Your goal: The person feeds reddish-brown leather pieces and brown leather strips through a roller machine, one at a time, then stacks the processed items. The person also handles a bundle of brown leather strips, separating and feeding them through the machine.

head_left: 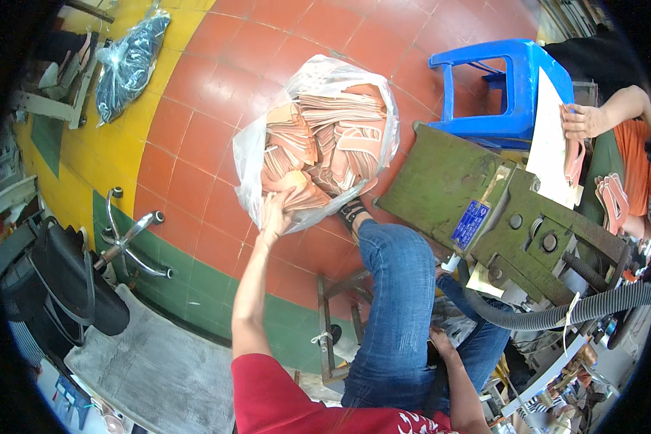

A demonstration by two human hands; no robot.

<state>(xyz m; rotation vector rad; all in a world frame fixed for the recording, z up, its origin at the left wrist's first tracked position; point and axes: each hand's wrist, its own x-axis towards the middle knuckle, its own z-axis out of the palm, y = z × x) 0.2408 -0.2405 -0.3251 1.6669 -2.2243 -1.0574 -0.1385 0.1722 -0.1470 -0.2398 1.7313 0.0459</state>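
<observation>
A clear plastic bag (244, 168) stands opened on the floor ahead of me, filled with bundles of flat, tan, leather-like cut pieces (343, 108). Over its near left rim reaches my left hand (275, 215), its fingers closed on a small stack of those pieces (307, 195). Low by my jeans, between my legs, is my right hand (438, 340). A dark thing lies beside it, and its fingers are mostly hidden.
A green machine (448, 173) with a grey hose (600, 304) stands at my right, a blue stool (477, 130) behind it. A co-worker's hand (584, 121) rests by similar pieces on a white sheet. Left are a chair base (126, 239), a black bag (72, 282) and a grey board (152, 362).
</observation>
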